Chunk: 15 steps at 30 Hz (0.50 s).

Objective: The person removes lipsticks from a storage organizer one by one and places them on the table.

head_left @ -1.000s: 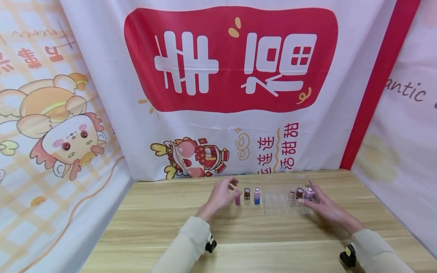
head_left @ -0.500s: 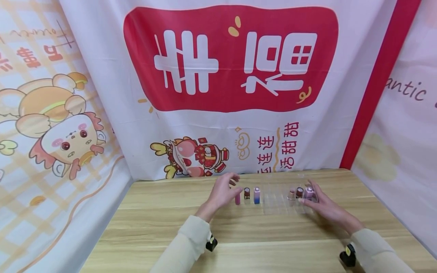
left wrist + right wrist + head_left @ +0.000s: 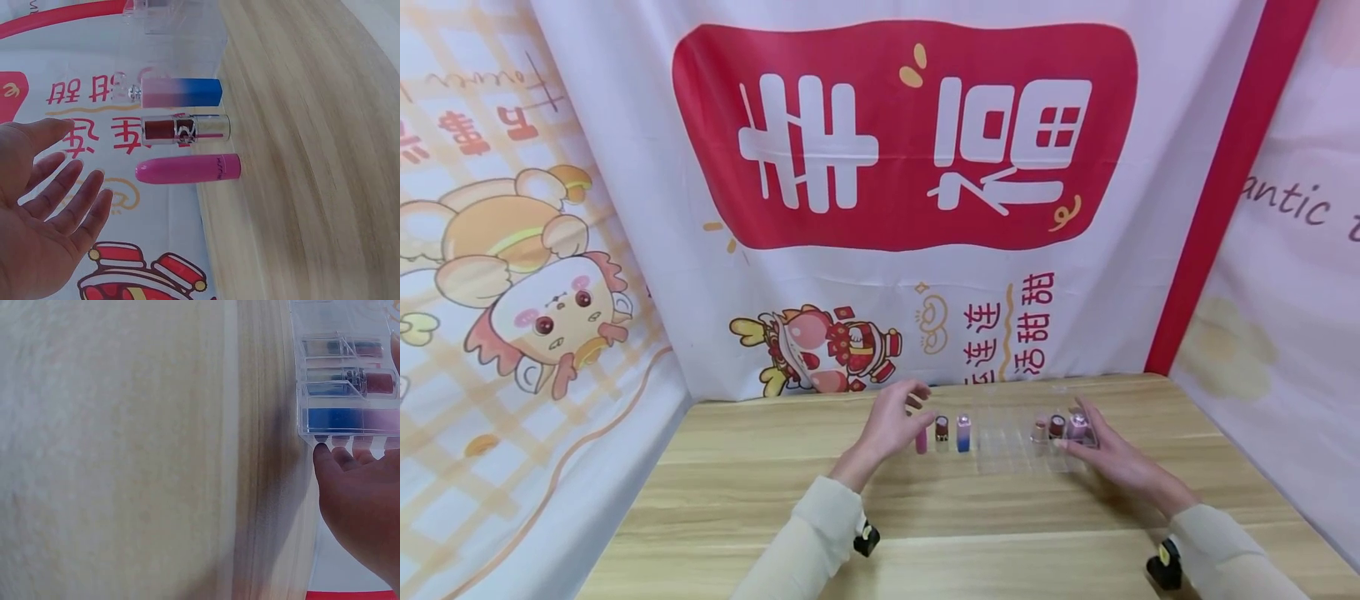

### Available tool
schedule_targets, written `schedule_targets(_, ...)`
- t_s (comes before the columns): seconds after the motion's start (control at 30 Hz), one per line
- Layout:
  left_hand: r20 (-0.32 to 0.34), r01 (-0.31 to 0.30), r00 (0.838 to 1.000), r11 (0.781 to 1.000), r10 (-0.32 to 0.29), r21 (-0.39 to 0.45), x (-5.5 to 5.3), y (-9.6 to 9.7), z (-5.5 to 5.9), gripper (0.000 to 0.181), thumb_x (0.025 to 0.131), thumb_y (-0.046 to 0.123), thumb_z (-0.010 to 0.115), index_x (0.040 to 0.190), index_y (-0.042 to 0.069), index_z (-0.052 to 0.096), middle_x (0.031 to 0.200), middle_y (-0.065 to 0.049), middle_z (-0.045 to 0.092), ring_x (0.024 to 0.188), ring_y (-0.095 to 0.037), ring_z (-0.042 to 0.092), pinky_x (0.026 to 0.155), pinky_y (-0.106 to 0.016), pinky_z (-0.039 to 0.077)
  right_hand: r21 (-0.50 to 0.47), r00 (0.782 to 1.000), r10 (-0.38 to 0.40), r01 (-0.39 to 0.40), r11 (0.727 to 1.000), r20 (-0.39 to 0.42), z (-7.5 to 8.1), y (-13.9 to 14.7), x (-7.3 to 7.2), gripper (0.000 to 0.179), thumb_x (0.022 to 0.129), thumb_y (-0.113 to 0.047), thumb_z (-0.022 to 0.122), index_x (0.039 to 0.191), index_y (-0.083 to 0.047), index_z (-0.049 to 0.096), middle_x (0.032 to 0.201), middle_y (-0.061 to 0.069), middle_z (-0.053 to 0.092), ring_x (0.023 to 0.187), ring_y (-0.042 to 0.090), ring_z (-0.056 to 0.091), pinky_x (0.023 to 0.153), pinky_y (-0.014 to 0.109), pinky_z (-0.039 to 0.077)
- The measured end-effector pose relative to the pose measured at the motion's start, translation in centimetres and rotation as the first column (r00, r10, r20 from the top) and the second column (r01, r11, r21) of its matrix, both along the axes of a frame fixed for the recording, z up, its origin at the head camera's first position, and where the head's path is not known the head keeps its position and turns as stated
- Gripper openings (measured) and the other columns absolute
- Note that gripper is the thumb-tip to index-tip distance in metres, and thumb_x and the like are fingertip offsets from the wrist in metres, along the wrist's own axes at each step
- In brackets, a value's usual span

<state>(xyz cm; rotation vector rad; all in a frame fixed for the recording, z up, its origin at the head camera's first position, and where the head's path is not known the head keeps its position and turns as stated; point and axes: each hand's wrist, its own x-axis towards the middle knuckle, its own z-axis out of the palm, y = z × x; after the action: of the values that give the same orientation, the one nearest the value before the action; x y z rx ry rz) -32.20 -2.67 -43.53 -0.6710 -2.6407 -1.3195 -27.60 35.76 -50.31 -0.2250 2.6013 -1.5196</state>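
My left hand (image 3: pixel 891 423) hovers with loosely bent fingers beside a pink lipstick tube (image 3: pixel 187 169), holding nothing. To that tube's right, a clear lip gloss tube with dark red contents (image 3: pixel 185 129) and a pink-to-blue lipstick (image 3: pixel 181 92) stand upright in a row. At the right end of a clear compartmented organizer (image 3: pixel 1000 437), my right hand (image 3: pixel 1112 454) holds it, thumb in front and fingers round the far side. Its right-hand slots hold a small gold-and-pink tube (image 3: pixel 1039 431), a dark red tube (image 3: pixel 1057 426) and a pink-and-blue lipstick (image 3: pixel 337 419).
The wooden table (image 3: pixel 760 517) ends at a white printed cloth backdrop (image 3: pixel 662 333) close behind the tubes. Cloth walls also rise at left and right. The organizer's left slots hold no tubes.
My left hand has shifted very slightly to the right and away from me. The right hand, the organizer and the tubes stay where they were.
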Motion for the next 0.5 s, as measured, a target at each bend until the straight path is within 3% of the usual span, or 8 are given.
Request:
schedule_targets(0.23,-0.014,0.040,0.999,0.999,-0.040,0.026,0.5,1.1,0.3,0.034,0.090,0.011,0.077,0.122,0.005,0.067,0.118,-0.010,0.069,0.107,-0.030,0.068,0.092,-0.039,0.059,-0.004,1.000,-0.001,0.001,1.000,0.015,-0.2,0.0,0.1,0.098,0.102,-0.040,0.062,0.163,-0.027,-0.015,0.166,0.031,-0.009,0.147,0.060,-0.008,0.108,0.083,-0.001)
schedule_targets(0.5,-0.007,0.088,0.996,0.996,-0.087,0.033,0.8,2.8,0.5,0.035,0.089,0.010,0.078,0.122,0.006,0.067,0.121,-0.011,0.069,0.109,-0.032,0.068,0.094,-0.039,0.059,0.006,1.000,-0.005,0.005,1.000,-0.025,-0.2,0.1,0.0,0.098,0.102,-0.040,0.062,0.164,-0.024,-0.013,0.167,0.030,-0.004,0.149,0.059,-0.005,0.110,0.082,0.000)
